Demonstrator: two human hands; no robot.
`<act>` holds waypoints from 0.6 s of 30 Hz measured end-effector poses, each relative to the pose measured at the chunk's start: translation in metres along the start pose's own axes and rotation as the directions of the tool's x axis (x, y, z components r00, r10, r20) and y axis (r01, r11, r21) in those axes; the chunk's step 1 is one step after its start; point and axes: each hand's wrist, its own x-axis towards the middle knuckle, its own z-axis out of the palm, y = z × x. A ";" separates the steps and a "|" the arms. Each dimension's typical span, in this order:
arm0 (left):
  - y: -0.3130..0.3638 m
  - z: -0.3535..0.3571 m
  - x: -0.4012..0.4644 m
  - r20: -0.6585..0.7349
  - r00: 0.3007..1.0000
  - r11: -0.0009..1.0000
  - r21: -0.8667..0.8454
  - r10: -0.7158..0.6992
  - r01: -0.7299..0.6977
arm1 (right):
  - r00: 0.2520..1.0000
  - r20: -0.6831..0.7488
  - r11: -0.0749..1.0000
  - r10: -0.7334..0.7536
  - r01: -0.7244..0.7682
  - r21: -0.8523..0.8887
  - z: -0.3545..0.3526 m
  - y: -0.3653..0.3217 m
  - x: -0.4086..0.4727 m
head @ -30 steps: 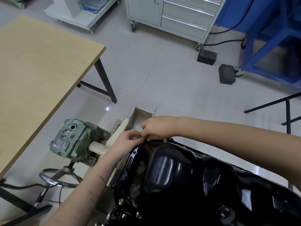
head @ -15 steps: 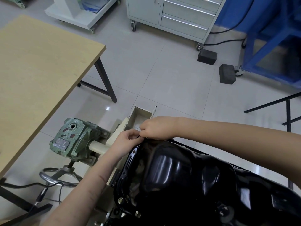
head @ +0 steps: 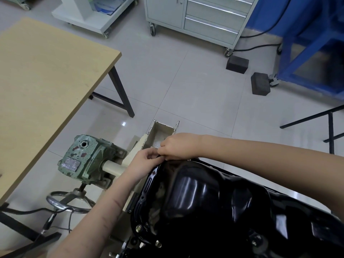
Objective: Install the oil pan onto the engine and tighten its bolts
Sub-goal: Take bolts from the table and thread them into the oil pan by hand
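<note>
I see my right hand [head: 176,145] at the far corner of the glossy black pressed-steel oil pan [head: 214,205], knuckles up, fingers curled down and pinching something small at the pan's flange. It may be a bolt, but the fingers hide it and I cannot tell. My left hand [head: 143,161] meets it from the other side, thumb and forefinger bent inward and touching the same spot, so both hands are closed around that one point on the rim.

The oil pan sits dome-up on the dark engine [head: 149,237] beneath it, filling the lower right of the view. Along its near-left flange I can see a brass-coloured bolt head [head: 138,228] and another [head: 158,243] lower down.

Just beyond the hands stands a cream-painted open metal bracket [head: 160,129] of the stand, and to its left a chipped green cast gearbox [head: 81,157] with a cream shaft [head: 113,167] running toward the bracket. Below the gearbox hangs a grey steel handwheel [head: 70,202].

Farther left is a light wooden table [head: 42,86] on black legs. On the tiled floor [head: 176,71] lie two dark foam blocks [head: 238,64], near a grey wheeled drawer cabinet [head: 204,15] and a blue metal frame [head: 312,43].
</note>
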 end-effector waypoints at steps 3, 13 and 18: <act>-0.001 0.000 0.000 0.003 1.000 1.000 -0.018 -0.008 0.008 | 1.000 0.002 0.999 0.011 -0.012 0.032 0.001 0.001 -0.002; -0.001 0.001 0.001 0.004 1.000 0.997 -0.070 -0.031 0.031 | 0.999 -0.044 0.996 0.021 -0.017 0.089 0.003 0.001 -0.011; 0.002 0.001 0.001 -0.006 1.000 0.999 -0.037 -0.005 0.005 | 0.999 -0.047 1.000 -0.013 0.013 -0.003 0.002 0.000 -0.013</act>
